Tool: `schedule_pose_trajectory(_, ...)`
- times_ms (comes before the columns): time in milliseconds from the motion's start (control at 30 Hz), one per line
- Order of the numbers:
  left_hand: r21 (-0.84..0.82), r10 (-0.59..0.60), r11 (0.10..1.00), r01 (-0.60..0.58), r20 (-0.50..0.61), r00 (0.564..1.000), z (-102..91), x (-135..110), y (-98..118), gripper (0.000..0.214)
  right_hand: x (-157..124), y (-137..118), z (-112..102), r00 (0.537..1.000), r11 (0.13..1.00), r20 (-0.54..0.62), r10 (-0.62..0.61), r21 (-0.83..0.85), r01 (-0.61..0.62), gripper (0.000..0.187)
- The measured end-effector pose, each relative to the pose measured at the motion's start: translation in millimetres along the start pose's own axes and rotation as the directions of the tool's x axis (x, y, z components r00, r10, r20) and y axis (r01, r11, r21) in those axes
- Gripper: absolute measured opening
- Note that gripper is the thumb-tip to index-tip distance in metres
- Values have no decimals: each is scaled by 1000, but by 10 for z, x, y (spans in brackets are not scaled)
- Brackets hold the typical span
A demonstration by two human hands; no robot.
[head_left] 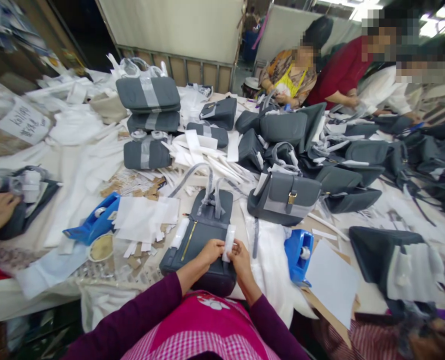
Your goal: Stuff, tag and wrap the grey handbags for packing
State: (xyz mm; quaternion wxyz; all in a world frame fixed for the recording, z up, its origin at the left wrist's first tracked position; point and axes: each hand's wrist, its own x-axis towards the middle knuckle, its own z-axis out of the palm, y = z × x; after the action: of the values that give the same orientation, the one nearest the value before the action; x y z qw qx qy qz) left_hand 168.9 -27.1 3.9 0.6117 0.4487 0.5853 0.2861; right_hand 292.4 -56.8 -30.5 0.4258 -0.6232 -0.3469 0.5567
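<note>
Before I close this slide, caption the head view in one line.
Left hand and right hand grip a white-wrapped strip on a dark bag, between two blue tape dispensers.

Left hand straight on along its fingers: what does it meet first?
The white-wrapped strip at the side of the dark bag; the left hand already seems to touch it. The right hand comes next, though exact depth is unclear.
</note>
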Motion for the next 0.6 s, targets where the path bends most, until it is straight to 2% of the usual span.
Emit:
schedule_pose_trajectory(67, 116, 79, 991, -66, -112, 991, -246, -18, 93, 28, 28, 46, -76, 995, 988, -84, -61, -145, 48, 54)
schedule_pose_trajectory(133, 369, 210, 924, -98, -275, 938, -596, -59, 144, 38, 68, 107, -154, 978, 958, -169, -125, -278, 74, 58)
schedule_pose_trajectory(167, 519, 268, 853, -55, -345, 899, -789, -87, 144, 41, 88, 144, -183, 976, 951, -185, -116, -303, 56, 61)
schedule_pose_trajectory(200, 618, 277, 785, 38, -406, 871, -977, -121, 126, 42, 104, 185, -201, 980, 954, -188, -72, -301, 13, 66)
schedule_pose_trajectory(233, 655, 234, 743, 135, -444, 865, -1147, -157, 91, 43, 118, 229, -207, 984, 958, -178, -4, -282, -47, 71)
schedule_pose_trajectory(267, 631, 140, 747, 211, -459, 877, -1290, -195, 45, 43, 128, 275, -201, 986, 960, -153, 70, -257, -108, 75)
schedule_pose_trajectory(300, 563, 29, 787, 252, -442, 897, -1397, -233, -7, 43, 137, 319, -184, 984, 960, -122, 132, -233, -158, 77)
schedule_pose_trajectory(367, 338, -140, 905, 259, -337, 931, -1503, -299, -105, 45, 156, 393, -131, 980, 960, -73, 184, -203, -195, 75)
schedule_pose_trajectory(400, 215, -165, 949, 230, -284, 944, -1511, -322, -141, 47, 169, 416, -103, 980, 961, -67, 185, -194, -195, 72)
schedule_pose_trajectory(467, 35, -134, 988, 147, -246, 960, -1483, -338, -175, 51, 211, 417, -54, 983, 966, -81, 163, -188, -176, 65)
schedule_pose_trajectory(533, -39, -90, 996, 83, -240, 967, -1454, -311, -171, 57, 267, 353, -18, 988, 971, -77, 134, -190, -146, 59)
schedule_pose_trajectory(600, -56, -79, 996, 69, -215, 973, -1461, -253, -160, 65, 329, 240, 14, 995, 979, -33, 94, -179, -99, 56)
